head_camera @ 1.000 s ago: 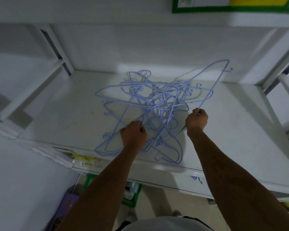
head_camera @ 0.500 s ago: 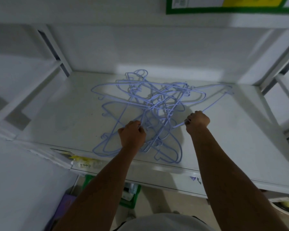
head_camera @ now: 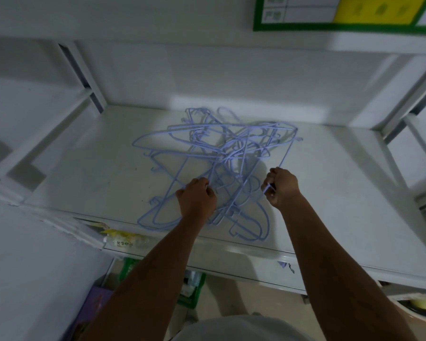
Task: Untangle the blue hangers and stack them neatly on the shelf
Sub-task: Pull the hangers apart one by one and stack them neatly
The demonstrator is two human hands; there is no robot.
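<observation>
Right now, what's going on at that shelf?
A person is working at a white metal shelf. Their left hand grips wires at the near side of a tangled pile of thin light-blue wire hangers. Their right hand grips one hanger wire running up the pile's right edge. The hangers are knotted together, and no neat stack is in view yet.

hangers (head_camera: pixel 228 157): we see pale lilac-blue wire, one plain colour throughout;
shelf (head_camera: pixel 96 168): plain white, which we find greyed in the dim light;
sign (head_camera: pixel 342 11): green border; yellow panel; white cells; a red corner;
crate (head_camera: pixel 191 299): bright green;
box (head_camera: pixel 94 306): purple, so far as we can tell;
packet (head_camera: pixel 116 233): yellow;
garment (head_camera: pixel 231 328): plain light grey
</observation>
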